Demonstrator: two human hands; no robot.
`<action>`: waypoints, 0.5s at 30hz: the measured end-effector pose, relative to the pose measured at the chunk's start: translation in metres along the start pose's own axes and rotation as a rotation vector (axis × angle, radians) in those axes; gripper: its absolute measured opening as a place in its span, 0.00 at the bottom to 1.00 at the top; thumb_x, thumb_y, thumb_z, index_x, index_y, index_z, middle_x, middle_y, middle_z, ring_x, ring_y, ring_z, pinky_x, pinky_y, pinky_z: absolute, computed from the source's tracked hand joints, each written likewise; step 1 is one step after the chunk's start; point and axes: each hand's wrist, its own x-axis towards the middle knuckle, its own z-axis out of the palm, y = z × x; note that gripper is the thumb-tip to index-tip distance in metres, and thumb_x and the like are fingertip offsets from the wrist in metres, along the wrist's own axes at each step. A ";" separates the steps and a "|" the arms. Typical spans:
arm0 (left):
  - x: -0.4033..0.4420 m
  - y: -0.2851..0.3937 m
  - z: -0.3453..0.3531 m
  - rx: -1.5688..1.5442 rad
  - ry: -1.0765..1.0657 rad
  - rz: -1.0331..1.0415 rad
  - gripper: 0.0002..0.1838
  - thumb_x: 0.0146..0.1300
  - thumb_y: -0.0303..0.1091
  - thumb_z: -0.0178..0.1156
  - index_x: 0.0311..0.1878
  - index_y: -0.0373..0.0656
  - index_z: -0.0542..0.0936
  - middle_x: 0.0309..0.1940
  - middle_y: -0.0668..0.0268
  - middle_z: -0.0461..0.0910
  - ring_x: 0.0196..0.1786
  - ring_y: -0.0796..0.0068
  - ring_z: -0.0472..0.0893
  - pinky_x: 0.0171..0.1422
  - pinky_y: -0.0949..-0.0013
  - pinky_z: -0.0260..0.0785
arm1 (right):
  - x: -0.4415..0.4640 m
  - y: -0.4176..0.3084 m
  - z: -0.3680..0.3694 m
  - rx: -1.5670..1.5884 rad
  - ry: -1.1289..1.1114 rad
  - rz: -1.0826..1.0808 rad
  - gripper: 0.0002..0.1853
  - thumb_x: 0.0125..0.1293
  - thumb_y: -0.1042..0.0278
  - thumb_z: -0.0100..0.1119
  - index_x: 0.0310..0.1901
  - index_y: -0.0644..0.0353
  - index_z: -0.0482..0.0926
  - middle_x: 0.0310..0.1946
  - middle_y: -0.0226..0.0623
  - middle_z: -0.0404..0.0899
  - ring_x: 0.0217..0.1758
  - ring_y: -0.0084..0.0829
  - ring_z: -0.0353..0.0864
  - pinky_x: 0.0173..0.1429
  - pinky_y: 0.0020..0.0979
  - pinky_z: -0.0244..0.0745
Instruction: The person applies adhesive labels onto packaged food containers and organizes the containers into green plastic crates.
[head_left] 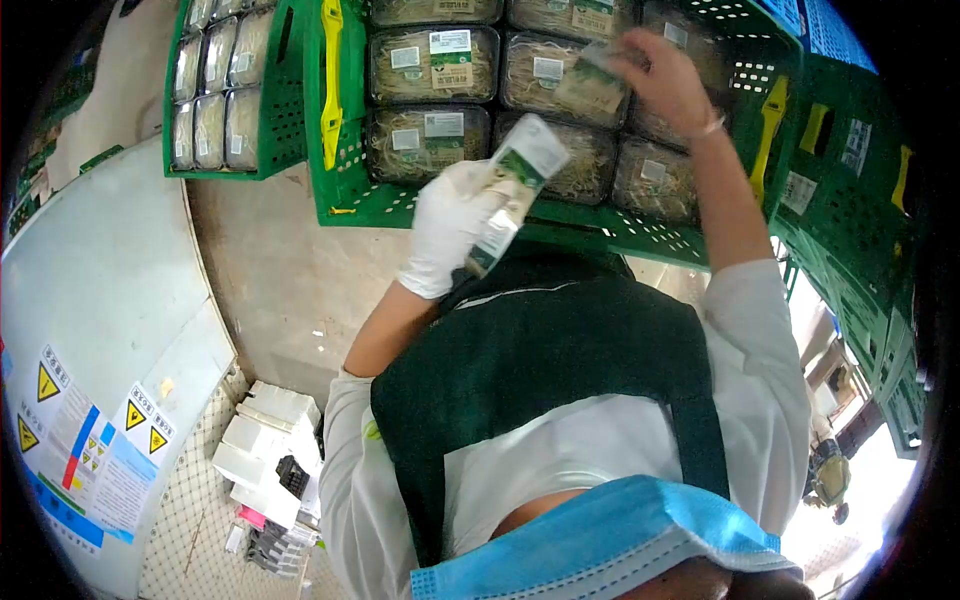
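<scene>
My left hand (452, 222), in a white glove, is closed around a stack of printed green-and-white labels (530, 150) near the crate's front edge. Farther forward, my right hand (662, 78), ungloved with a thin band at the wrist, pinches a single label (592, 85), blurred by motion, over the packs. Beneath both hands, a green crate (345, 205) holds rows of clear-topped black trays with pale sprout-like strands. The tray at the left of the second row (405, 80) carries a green-and-white label and a small white sticker. The front-right tray (655, 185) shows only a white sticker.
Another green crate (285, 135) of packed trays stands at the left. Green crates with yellow handles (840, 170) are stacked at the right. A pale panel with warning signs (110, 330) curves along the left, near white boxes (270, 430) on the floor.
</scene>
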 end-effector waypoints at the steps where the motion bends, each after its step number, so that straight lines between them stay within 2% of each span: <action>1: -0.003 0.002 -0.009 -0.086 0.015 -0.070 0.11 0.51 0.26 0.59 0.38 0.34 0.74 0.30 0.63 0.77 0.35 0.80 0.75 0.39 0.78 0.67 | 0.016 0.031 0.007 -0.187 -0.049 -0.047 0.17 0.56 0.61 0.54 0.45 0.61 0.70 0.35 0.42 0.75 0.39 0.37 0.76 0.39 0.34 0.73; 2: -0.004 0.000 -0.016 -0.111 0.018 -0.049 0.10 0.51 0.26 0.58 0.37 0.34 0.74 0.31 0.64 0.77 0.34 0.80 0.75 0.39 0.78 0.67 | 0.023 0.051 0.024 -0.188 -0.050 -0.051 0.17 0.56 0.61 0.54 0.45 0.61 0.70 0.35 0.42 0.75 0.39 0.37 0.76 0.39 0.34 0.73; 3: -0.005 -0.005 -0.023 -0.136 0.020 -0.032 0.10 0.51 0.25 0.58 0.37 0.34 0.74 0.32 0.64 0.77 0.34 0.80 0.75 0.39 0.79 0.67 | 0.023 0.069 0.052 -0.295 -0.162 -0.063 0.18 0.58 0.61 0.52 0.47 0.61 0.67 0.38 0.43 0.73 0.42 0.38 0.73 0.42 0.35 0.72; 4: -0.003 -0.011 -0.032 -0.002 -0.012 -0.122 0.12 0.50 0.24 0.57 0.40 0.34 0.74 0.33 0.64 0.76 0.35 0.81 0.74 0.41 0.78 0.67 | 0.021 0.084 0.079 -0.403 -0.276 -0.074 0.19 0.59 0.61 0.50 0.50 0.60 0.64 0.42 0.44 0.70 0.45 0.40 0.71 0.44 0.36 0.72; 5: -0.003 -0.013 -0.033 -0.007 -0.009 -0.125 0.12 0.50 0.24 0.57 0.40 0.34 0.74 0.33 0.64 0.76 0.35 0.81 0.74 0.41 0.78 0.67 | 0.019 0.095 0.102 -0.447 -0.229 -0.075 0.20 0.60 0.60 0.49 0.52 0.58 0.62 0.45 0.42 0.66 0.48 0.41 0.68 0.49 0.37 0.70; 7: -0.005 -0.012 -0.034 0.022 -0.067 0.035 0.15 0.49 0.23 0.56 0.43 0.33 0.73 0.36 0.63 0.75 0.38 0.81 0.73 0.43 0.77 0.66 | 0.015 0.079 0.102 -0.488 -0.226 0.089 0.21 0.60 0.58 0.48 0.52 0.58 0.62 0.48 0.42 0.65 0.48 0.41 0.68 0.49 0.37 0.70; 8: -0.006 -0.005 -0.032 -0.140 -0.181 -0.045 0.19 0.48 0.20 0.52 0.48 0.32 0.69 0.42 0.61 0.73 0.40 0.80 0.73 0.46 0.76 0.66 | 0.010 0.069 0.096 -0.487 -0.227 0.088 0.21 0.60 0.58 0.48 0.52 0.58 0.62 0.48 0.42 0.65 0.48 0.41 0.68 0.49 0.37 0.70; 10: -0.006 -0.007 -0.024 -0.198 -0.211 -0.002 0.22 0.48 0.18 0.50 0.50 0.32 0.67 0.45 0.61 0.71 0.43 0.79 0.73 0.49 0.75 0.64 | -0.008 0.035 0.072 -0.627 0.054 0.121 0.23 0.59 0.55 0.49 0.52 0.58 0.63 0.48 0.44 0.66 0.48 0.40 0.70 0.48 0.36 0.71; 11: -0.002 -0.007 -0.018 -0.257 -0.241 0.049 0.24 0.47 0.17 0.48 0.52 0.31 0.65 0.48 0.60 0.70 0.46 0.77 0.72 0.52 0.75 0.63 | -0.017 0.015 0.060 -0.266 -0.022 0.091 0.24 0.58 0.53 0.51 0.51 0.59 0.65 0.45 0.45 0.68 0.46 0.39 0.71 0.47 0.34 0.71; 12: 0.002 -0.012 -0.011 -0.294 -0.233 0.119 0.28 0.46 0.16 0.47 0.56 0.30 0.61 0.49 0.58 0.69 0.52 0.73 0.69 0.59 0.73 0.56 | -0.027 -0.008 0.050 0.093 -0.098 0.059 0.25 0.56 0.52 0.53 0.50 0.60 0.66 0.43 0.45 0.71 0.45 0.38 0.73 0.46 0.32 0.71; 13: 0.002 -0.012 -0.007 -0.296 -0.238 0.117 0.28 0.46 0.16 0.47 0.56 0.30 0.61 0.49 0.58 0.69 0.52 0.73 0.69 0.59 0.73 0.56 | -0.038 -0.038 0.043 0.513 -0.291 0.106 0.24 0.54 0.52 0.56 0.45 0.62 0.69 0.36 0.43 0.74 0.40 0.36 0.75 0.44 0.30 0.71; 14: 0.002 -0.012 -0.003 -0.313 -0.257 0.146 0.28 0.47 0.16 0.47 0.56 0.31 0.61 0.50 0.57 0.69 0.54 0.73 0.67 0.61 0.73 0.53 | -0.051 -0.062 0.037 0.537 -0.361 -0.014 0.22 0.53 0.53 0.58 0.42 0.63 0.71 0.34 0.39 0.75 0.36 0.33 0.76 0.41 0.30 0.71; 15: 0.003 -0.011 0.001 -0.329 -0.275 0.179 0.29 0.47 0.15 0.46 0.57 0.31 0.60 0.51 0.56 0.68 0.57 0.72 0.65 0.63 0.73 0.49 | -0.057 -0.073 0.039 0.472 -0.346 -0.101 0.18 0.52 0.62 0.60 0.42 0.62 0.71 0.33 0.35 0.74 0.35 0.26 0.73 0.41 0.25 0.69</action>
